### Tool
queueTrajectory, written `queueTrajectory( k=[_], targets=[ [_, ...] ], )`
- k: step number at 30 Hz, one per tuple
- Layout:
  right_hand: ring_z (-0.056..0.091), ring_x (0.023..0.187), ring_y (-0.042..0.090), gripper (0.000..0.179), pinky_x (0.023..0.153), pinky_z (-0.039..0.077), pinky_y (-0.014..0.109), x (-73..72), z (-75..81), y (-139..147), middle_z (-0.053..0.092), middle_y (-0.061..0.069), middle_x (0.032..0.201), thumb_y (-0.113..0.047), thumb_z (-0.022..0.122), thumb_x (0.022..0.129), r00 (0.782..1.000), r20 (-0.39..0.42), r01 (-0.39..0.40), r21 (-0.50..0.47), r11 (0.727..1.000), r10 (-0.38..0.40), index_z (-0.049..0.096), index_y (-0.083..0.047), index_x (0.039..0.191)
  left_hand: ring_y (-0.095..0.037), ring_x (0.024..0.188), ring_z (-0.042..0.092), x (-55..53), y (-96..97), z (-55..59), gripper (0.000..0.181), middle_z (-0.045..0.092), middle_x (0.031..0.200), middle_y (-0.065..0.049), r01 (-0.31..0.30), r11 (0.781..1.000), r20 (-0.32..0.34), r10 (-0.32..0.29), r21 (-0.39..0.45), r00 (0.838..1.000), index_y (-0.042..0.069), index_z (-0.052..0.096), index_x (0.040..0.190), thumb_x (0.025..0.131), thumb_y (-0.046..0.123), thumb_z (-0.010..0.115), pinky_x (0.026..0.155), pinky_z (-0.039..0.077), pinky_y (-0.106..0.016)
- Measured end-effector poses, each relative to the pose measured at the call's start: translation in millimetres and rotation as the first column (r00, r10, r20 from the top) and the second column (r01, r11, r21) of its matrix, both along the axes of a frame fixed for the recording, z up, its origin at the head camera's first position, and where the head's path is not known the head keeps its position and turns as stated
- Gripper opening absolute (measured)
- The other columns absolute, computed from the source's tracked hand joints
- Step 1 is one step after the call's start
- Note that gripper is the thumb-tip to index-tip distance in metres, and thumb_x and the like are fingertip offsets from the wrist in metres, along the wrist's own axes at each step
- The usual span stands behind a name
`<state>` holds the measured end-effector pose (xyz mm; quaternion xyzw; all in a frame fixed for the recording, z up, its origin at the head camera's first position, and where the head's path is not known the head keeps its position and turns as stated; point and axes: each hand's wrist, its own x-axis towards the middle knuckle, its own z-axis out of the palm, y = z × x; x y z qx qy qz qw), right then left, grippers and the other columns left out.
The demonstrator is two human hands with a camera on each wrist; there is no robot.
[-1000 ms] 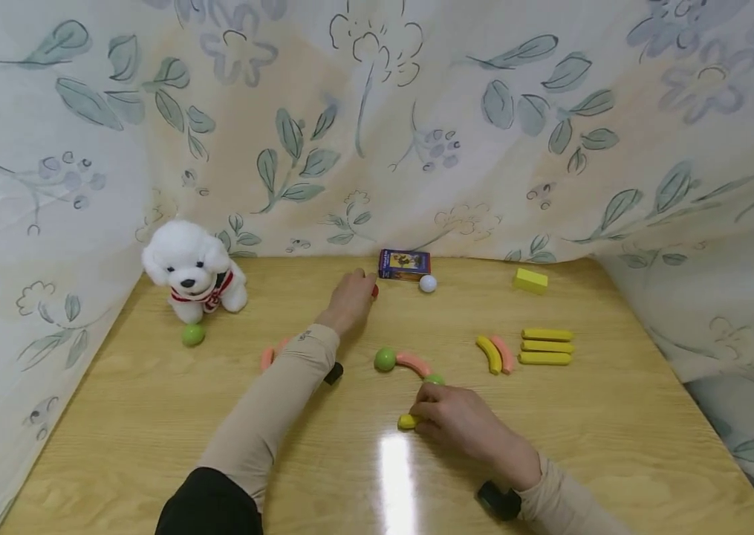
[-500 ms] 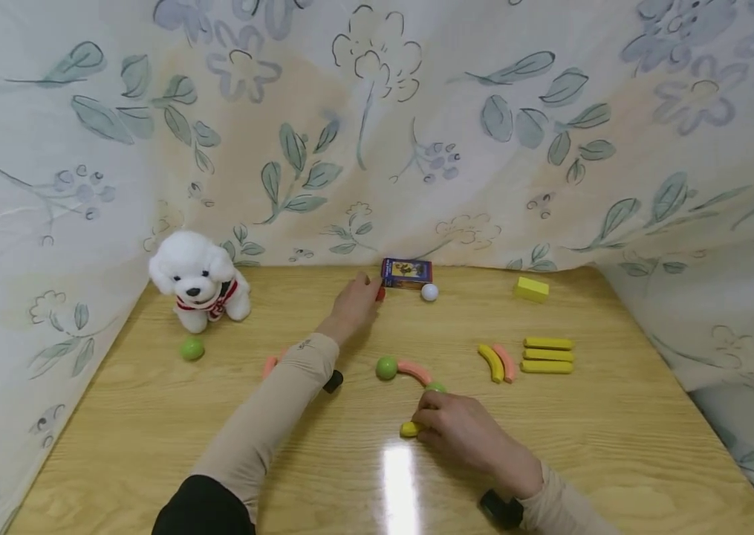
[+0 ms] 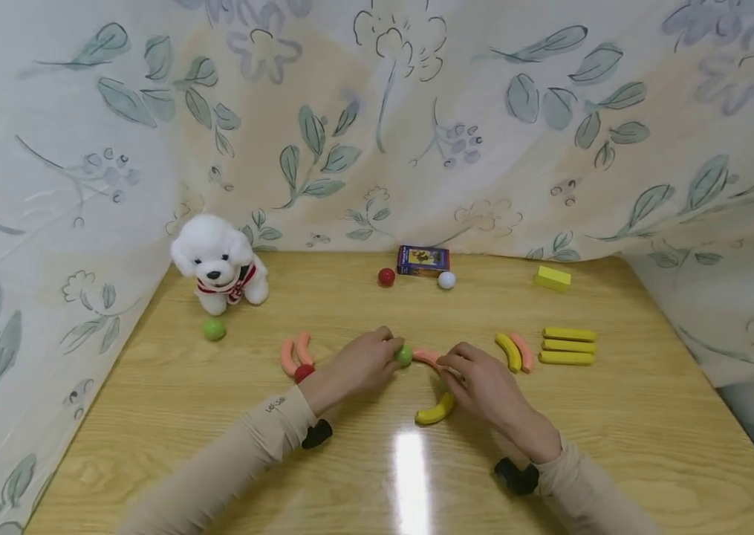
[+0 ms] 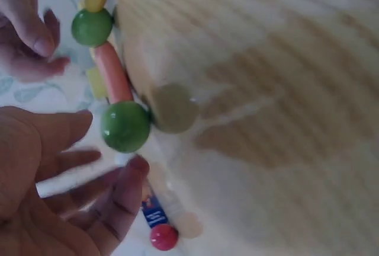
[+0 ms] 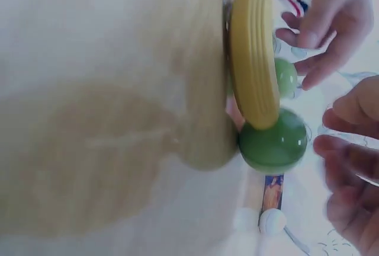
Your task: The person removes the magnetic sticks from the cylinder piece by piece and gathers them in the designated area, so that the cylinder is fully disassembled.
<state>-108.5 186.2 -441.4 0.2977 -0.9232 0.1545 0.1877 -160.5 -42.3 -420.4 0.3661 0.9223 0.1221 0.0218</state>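
Note:
My left hand (image 3: 359, 364) is beside a glossy green ball (image 3: 404, 356). In the left wrist view its fingers are loosely spread and a narrow gap parts them from the ball. From this ball a curved pink piece (image 3: 425, 357) runs to a second green ball (image 5: 273, 140), which my right hand (image 3: 483, 379) hides in the head view. The right wrist view has the right fingers loosely bent just off that second ball, holding nothing. A curved yellow piece (image 3: 435, 410) lies on the near side, its end at the second ball.
A red ball (image 3: 386, 277), a blue card box (image 3: 423, 260) and a white ball (image 3: 446, 280) are at the back. Left are a plush dog (image 3: 216, 260), a green ball (image 3: 213, 329) and pink pieces (image 3: 289, 358) by another red ball (image 3: 304, 372). Yellow sticks (image 3: 567, 346) lie right.
My left hand has left the red ball by the card box and come nearer, to the green ball. My right hand has let go of the curved yellow piece and shifted to the second green ball.

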Motion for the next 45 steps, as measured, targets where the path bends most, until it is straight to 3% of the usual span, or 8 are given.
queueTrajectory(
  k=[7, 15, 21, 24, 29, 33, 39, 45],
  targets=[
    [0.068, 0.096, 0.023, 0.025, 0.082, 0.056, 0.036, 2.0, -11.6, 2, 0.072, 0.007, 0.107, -0.011, 0.077, 0.081, 0.997, 0.069, -0.039, 0.12, 0.992, 0.031, 0.074, -0.005, 0.105, -0.024, 0.107, 0.065, 8.0, 0.2, -17.7, 0.028, 0.064, 0.121, -0.011, 0.084, 0.996, -0.049, -0.082, 0.031, 0.995, 0.007, 0.065, 0.121, 0.096, 0.017, 0.062, 0.093, 0.054, -0.035],
    [0.066, 0.083, 0.014, 0.02, 0.073, 0.055, 0.03, 16.5, -8.6, 0, 0.07, 0.0, 0.094, -0.008, 0.079, 0.078, 0.997, 0.026, -0.078, 0.085, 0.993, 0.076, 0.076, -0.009, 0.098, -0.014, 0.085, 0.059, 27.9, -3.4, -21.9, 0.02, 0.062, 0.1, -0.004, 0.085, 0.992, -0.058, -0.08, 0.094, 0.995, 0.01, 0.065, 0.109, 0.093, 0.023, 0.067, 0.074, 0.051, -0.026],
    [0.049, 0.06, 0.006, 0.007, 0.054, 0.043, 0.02, 13.4, -9.5, -13, 0.056, -0.005, 0.072, -0.014, 0.079, 0.08, 0.995, 0.008, 0.099, 0.074, 0.992, -0.1, 0.072, -0.014, 0.082, -0.009, 0.073, 0.047, 29.5, 1.7, -19.9, 0.024, 0.057, 0.089, 0.0, 0.039, 0.996, -0.087, -0.032, 0.078, 0.996, 0.009, 0.064, 0.102, 0.092, 0.03, 0.068, 0.062, 0.04, -0.02],
    [0.037, 0.052, 0.005, 0.016, 0.047, 0.033, 0.019, 12.6, -12.7, -19, 0.046, -0.005, 0.063, -0.016, 0.077, 0.08, 0.98, 0.038, 0.189, 0.1, 0.977, -0.194, 0.065, -0.014, 0.069, -0.008, 0.068, 0.042, 27.5, 3.9, -20.5, 0.025, 0.054, 0.083, 0.001, 0.024, 0.999, -0.076, -0.02, 0.049, 0.997, 0.01, 0.066, 0.097, 0.091, 0.034, 0.068, 0.058, 0.034, -0.018],
    [0.031, 0.047, 0.005, 0.027, 0.043, 0.028, 0.018, 11.8, -14.8, -23, 0.039, -0.005, 0.058, -0.014, 0.077, 0.079, 0.972, 0.032, 0.229, 0.116, 0.967, -0.234, 0.058, -0.013, 0.06, -0.007, 0.066, 0.041, 24.1, 3.9, -21.1, 0.021, 0.054, 0.08, 0.0, 0.022, 0.999, -0.078, -0.018, 0.039, 0.997, 0.009, 0.066, 0.09, 0.091, 0.029, 0.069, 0.056, 0.034, -0.018],
    [0.035, 0.047, 0.007, 0.028, 0.043, 0.032, 0.021, 9.1, -12.6, -19, 0.041, -0.003, 0.058, -0.013, 0.078, 0.078, 0.969, -0.004, 0.247, 0.116, 0.962, -0.248, 0.058, -0.012, 0.059, -0.011, 0.067, 0.045, 9.9, 4.1, -11.8, 0.016, 0.056, 0.081, -0.004, -0.039, 0.997, -0.081, 0.044, 0.061, 0.996, 0.006, 0.064, 0.089, 0.09, 0.021, 0.069, 0.057, 0.039, -0.023],
    [0.04, 0.053, 0.008, 0.022, 0.047, 0.037, 0.022, 8.3, -10.3, -15, 0.045, -0.004, 0.062, -0.015, 0.079, 0.078, 0.973, 0.026, 0.226, 0.122, 0.966, -0.231, 0.062, -0.014, 0.065, -0.019, 0.074, 0.053, -37.0, 10.0, 4.3, 0.013, 0.058, 0.093, -0.012, -0.151, 0.986, -0.099, 0.158, 0.072, 0.982, 0.001, 0.063, 0.094, 0.09, 0.012, 0.069, 0.066, 0.048, -0.032],
    [0.042, 0.054, 0.008, 0.019, 0.048, 0.038, 0.022, 10.6, -13.2, -17, 0.047, -0.005, 0.064, -0.017, 0.08, 0.078, 0.977, 0.028, 0.205, 0.112, 0.972, -0.21, 0.065, -0.015, 0.068, -0.027, 0.084, 0.064, -76.1, 24.8, 4.3, 0.018, 0.062, 0.106, -0.02, -0.21, 0.978, -0.174, 0.21, 0.018, 0.962, -0.004, 0.066, 0.106, 0.09, 0.002, 0.064, 0.074, 0.057, -0.036]
  ],
)
